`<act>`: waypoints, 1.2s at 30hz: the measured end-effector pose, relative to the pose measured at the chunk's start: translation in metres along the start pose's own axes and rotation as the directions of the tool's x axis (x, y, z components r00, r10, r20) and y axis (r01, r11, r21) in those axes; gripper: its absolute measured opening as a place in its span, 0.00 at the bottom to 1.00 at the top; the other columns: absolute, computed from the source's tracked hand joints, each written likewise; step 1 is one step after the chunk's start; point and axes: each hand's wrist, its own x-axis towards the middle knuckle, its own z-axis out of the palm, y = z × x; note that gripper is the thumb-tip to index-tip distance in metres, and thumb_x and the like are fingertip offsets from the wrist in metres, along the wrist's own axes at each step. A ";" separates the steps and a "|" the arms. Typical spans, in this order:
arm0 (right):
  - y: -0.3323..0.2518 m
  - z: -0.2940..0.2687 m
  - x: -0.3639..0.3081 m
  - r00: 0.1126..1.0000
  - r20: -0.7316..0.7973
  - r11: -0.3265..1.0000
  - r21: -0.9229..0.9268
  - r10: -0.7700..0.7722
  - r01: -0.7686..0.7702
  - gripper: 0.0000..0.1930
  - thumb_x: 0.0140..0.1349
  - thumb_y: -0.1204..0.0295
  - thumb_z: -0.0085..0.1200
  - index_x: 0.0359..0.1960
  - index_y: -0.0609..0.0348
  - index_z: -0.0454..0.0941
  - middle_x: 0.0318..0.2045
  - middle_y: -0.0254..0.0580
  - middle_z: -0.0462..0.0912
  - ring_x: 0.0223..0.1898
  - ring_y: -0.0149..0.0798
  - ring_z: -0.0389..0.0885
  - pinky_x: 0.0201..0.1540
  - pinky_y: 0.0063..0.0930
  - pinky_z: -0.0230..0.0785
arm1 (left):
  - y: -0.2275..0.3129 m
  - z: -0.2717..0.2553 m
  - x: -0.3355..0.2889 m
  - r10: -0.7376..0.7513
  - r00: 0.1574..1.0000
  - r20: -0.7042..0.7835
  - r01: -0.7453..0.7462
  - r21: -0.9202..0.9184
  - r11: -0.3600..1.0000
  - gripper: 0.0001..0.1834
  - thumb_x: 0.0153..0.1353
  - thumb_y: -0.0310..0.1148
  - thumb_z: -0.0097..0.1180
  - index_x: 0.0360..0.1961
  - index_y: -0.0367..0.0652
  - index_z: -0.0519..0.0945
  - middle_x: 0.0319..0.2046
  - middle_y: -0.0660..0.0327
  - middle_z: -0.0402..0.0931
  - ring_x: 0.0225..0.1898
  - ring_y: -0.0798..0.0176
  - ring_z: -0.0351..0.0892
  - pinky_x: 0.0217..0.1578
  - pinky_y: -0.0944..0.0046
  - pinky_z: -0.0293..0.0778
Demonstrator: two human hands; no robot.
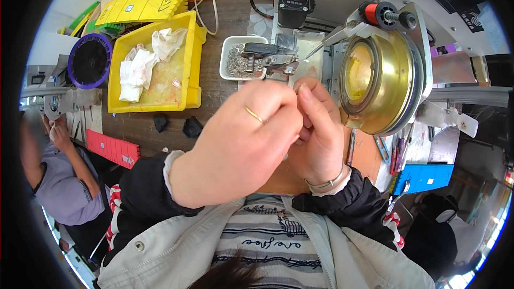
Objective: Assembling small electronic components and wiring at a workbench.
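My left hand (241,139), with a gold ring on one finger, is closed and raised in front of the machine. Beside it my right hand (321,134) pinches with thumb and fingertips, a bracelet round its wrist. The fingers of both hands meet, and whatever lies between them is hidden or too small to name. Just beyond them is a metal clamp-like fixture (276,59) over a white tray (225,64) of small silvery rings or links. A round brass-coloured machine part (388,83) stands to the right of my right hand.
At left are a yellow bin (195,69) holding crumpled white tissues, yellow corrugated sheets (144,0), a purple-rimmed round container (89,61) and a red strip (112,148). A red spool (377,15) sits above the brass part. A blue strip (425,177) lies at right. Another person (69,182) works at far left.
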 end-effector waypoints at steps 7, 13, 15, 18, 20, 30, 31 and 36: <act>0.014 -0.013 0.009 0.996 -0.014 0.993 -0.078 -0.086 0.085 0.06 0.73 0.68 0.49 0.42 0.57 0.71 0.18 0.21 0.61 0.17 0.17 0.52 0.21 0.16 0.43 | -0.021 -0.009 0.008 0.060 0.997 -0.048 -0.062 -0.045 0.997 0.11 0.50 0.20 0.64 0.36 0.40 0.80 0.38 0.56 0.76 0.35 0.55 0.76 0.38 0.61 0.72; 0.022 -0.008 0.040 0.940 -0.180 0.943 -0.219 -0.290 0.249 0.06 0.75 0.68 0.46 0.43 0.57 0.69 0.22 0.22 0.66 0.19 0.17 0.56 0.20 0.16 0.47 | -0.048 -0.037 0.069 -0.087 0.995 -0.038 0.084 -0.074 0.994 0.11 0.57 0.22 0.59 0.42 0.36 0.82 0.39 0.59 0.80 0.39 0.63 0.78 0.42 0.66 0.71; 0.018 0.002 0.052 0.932 -0.182 0.940 -0.202 -0.313 0.276 0.06 0.75 0.68 0.45 0.42 0.56 0.69 0.23 0.22 0.63 0.19 0.17 0.55 0.20 0.16 0.47 | -0.073 -0.033 0.086 0.041 0.998 0.044 -0.037 -0.079 0.996 0.10 0.56 0.23 0.59 0.41 0.36 0.82 0.39 0.58 0.81 0.40 0.61 0.79 0.43 0.64 0.72; 0.010 0.010 0.059 0.922 -0.194 0.933 -0.202 -0.335 0.296 0.05 0.75 0.68 0.44 0.43 0.54 0.69 0.23 0.22 0.61 0.19 0.18 0.54 0.20 0.17 0.47 | -0.079 -0.026 0.094 0.120 0.971 0.205 -0.100 -0.106 0.989 0.09 0.55 0.23 0.60 0.39 0.35 0.83 0.37 0.56 0.82 0.40 0.57 0.81 0.44 0.62 0.74; 0.008 0.009 0.058 0.922 -0.195 0.931 -0.218 -0.335 0.292 0.05 0.75 0.68 0.44 0.43 0.53 0.69 0.23 0.22 0.60 0.19 0.18 0.54 0.20 0.17 0.46 | -0.079 -0.022 0.095 0.069 0.966 0.249 -0.039 -0.124 0.991 0.07 0.55 0.24 0.61 0.36 0.35 0.84 0.34 0.54 0.82 0.39 0.53 0.81 0.43 0.61 0.75; 0.006 -0.005 -0.001 0.982 0.167 0.996 0.032 -0.091 0.087 0.09 0.76 0.65 0.43 0.42 0.56 0.71 0.22 0.23 0.61 0.19 0.19 0.53 0.23 0.17 0.46 | -0.041 0.016 -0.008 0.466 0.822 -0.326 -0.410 0.229 0.883 0.12 0.50 0.24 0.66 0.36 0.51 0.86 0.43 0.65 0.78 0.46 0.58 0.76 0.40 0.57 0.75; 0.006 0.001 -0.003 0.982 0.165 0.996 0.023 -0.090 0.087 0.09 0.76 0.65 0.43 0.42 0.56 0.71 0.22 0.23 0.61 0.19 0.19 0.53 0.23 0.17 0.46 | -0.042 0.021 -0.013 0.522 0.805 -0.281 -0.470 0.233 0.851 0.13 0.49 0.25 0.67 0.36 0.52 0.85 0.44 0.66 0.77 0.47 0.59 0.75 0.40 0.58 0.75; 0.008 -0.015 -0.011 0.980 0.170 0.994 -0.005 -0.106 0.109 0.06 0.74 0.69 0.49 0.37 0.52 0.68 0.21 0.22 0.62 0.19 0.18 0.53 0.23 0.18 0.45 | -0.048 0.035 -0.013 0.416 0.753 -0.510 -0.239 0.377 0.895 0.15 0.49 0.26 0.65 0.38 0.54 0.88 0.50 0.65 0.79 0.54 0.49 0.74 0.49 0.55 0.75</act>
